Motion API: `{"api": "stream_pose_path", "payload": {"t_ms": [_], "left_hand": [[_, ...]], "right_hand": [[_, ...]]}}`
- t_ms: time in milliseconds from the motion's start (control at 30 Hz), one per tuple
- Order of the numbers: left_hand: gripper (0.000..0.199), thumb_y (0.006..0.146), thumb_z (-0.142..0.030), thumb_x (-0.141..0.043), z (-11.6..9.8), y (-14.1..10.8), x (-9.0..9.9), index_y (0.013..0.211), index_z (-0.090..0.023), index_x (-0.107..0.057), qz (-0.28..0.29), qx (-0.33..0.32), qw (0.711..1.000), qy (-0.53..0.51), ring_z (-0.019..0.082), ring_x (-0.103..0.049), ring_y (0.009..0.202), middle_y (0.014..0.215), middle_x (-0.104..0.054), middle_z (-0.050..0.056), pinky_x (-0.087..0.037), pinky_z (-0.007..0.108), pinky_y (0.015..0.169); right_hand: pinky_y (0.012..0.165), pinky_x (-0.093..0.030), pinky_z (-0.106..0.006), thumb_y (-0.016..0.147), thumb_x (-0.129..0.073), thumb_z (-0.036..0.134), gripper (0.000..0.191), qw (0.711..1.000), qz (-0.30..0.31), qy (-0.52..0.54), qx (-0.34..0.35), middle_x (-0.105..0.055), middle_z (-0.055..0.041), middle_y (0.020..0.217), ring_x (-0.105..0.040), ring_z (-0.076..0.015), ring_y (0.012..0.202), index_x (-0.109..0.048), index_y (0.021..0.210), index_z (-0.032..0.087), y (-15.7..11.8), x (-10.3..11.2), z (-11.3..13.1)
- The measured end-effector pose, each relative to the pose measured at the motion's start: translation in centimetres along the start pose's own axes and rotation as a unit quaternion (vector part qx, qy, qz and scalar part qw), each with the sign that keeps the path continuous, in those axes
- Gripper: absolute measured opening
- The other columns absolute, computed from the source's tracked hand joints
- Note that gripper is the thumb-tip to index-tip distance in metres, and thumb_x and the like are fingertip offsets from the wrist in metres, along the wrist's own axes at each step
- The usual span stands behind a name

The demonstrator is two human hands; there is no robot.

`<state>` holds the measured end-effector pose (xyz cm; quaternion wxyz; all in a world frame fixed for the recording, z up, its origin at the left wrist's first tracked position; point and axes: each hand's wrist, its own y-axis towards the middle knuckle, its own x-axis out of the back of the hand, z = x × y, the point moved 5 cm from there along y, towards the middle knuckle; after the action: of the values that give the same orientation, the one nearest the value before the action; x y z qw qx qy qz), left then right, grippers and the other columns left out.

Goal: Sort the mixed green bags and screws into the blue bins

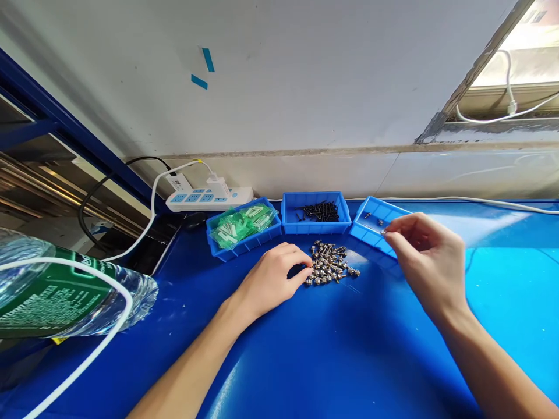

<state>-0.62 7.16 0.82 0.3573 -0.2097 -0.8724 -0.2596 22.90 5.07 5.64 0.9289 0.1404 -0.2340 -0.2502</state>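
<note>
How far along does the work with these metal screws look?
Early, it seems: a few pieces lie in the rightmost bin. The right hand seems to pinch a shiny piece near it; the left hand is at the screw pile remaining on the table.

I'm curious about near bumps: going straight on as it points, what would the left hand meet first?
Probably the pile of silvery screws, right by the fingertips of the left hand; whether they already touch is unclear.
</note>
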Motion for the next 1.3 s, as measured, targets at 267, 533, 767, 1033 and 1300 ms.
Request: {"api": "stream_pose_path", "payload": {"t_ms": [267,533,767,1033,1300], "left_hand": [[0.014,0.088,-0.006,-0.07,0.3,0.1,0.2,0.087,-0.02,-0.071,0.0,0.01,0.999,0.03,0.018,-0.07,0.08,0.088,-0.075,0.001,-0.057,0.028,0.073],[0.02,0.095,-0.011,-0.062,0.0,0.2,0.8,0.105,-0.018,-0.078,-0.067,0.03,0.997,-0.023,0.016,-0.072,0.083,0.098,-0.075,0.005,-0.06,0.027,0.079],[0.009,0.088,-0.017,-0.072,0.2,0.2,1.0,0.092,-0.017,-0.08,-0.12,0.092,0.974,-0.169,0.016,-0.076,0.082,0.095,-0.077,0.005,-0.063,0.025,0.079],[0.015,0.075,-0.023,-0.087,0.1,0.4,0.6,0.077,-0.017,-0.074,-0.12,0.173,0.9,-0.382,0.017,-0.078,0.076,0.081,-0.082,0.003,-0.064,0.024,0.077],[0.016,0.074,-0.024,-0.089,-0.4,0.4,0.3,0.075,-0.017,-0.075,-0.116,0.164,0.892,-0.404,0.017,-0.078,0.076,0.079,-0.082,0.003,-0.063,0.025,0.078]], "right_hand": [[0.049,-0.045,-0.026,0.079,-0.069,0.031,0.009,0.999,-0.003,-0.03,0.032,-0.064,0.0005,0.064,-0.053,-0.0138,0.053,-0.071,0.076,0.023,0.0,-0.2,0.0],[0.053,-0.048,-0.026,0.087,-0.066,0.024,0.008,0.986,0.105,-0.007,0.129,-0.068,-0.0003,0.069,-0.056,-0.0129,0.056,-0.071,0.081,0.02,-1.5,-2.4,1.1],[0.054,-0.051,-0.026,0.089,-0.066,0.024,0.009,0.98,0.147,0.005,0.137,-0.07,-0.001,0.071,-0.059,-0.0131,0.057,-0.072,0.084,0.019,-2.1,-3.2,1.0],[0.063,-0.062,-0.027,0.085,-0.076,0.033,0.019,0.946,0.302,0.116,0.023,-0.079,-0.0028,0.078,-0.073,-0.0172,0.066,-0.077,0.098,0.019,-2.9,-4.7,0.7],[0.07,-0.065,-0.031,0.079,-0.084,0.048,0.03,0.907,0.361,0.2,-0.081,-0.082,-0.0061,0.082,-0.078,-0.0219,0.074,-0.081,0.086,0.019,-3.7,-5.7,0.5]]}}
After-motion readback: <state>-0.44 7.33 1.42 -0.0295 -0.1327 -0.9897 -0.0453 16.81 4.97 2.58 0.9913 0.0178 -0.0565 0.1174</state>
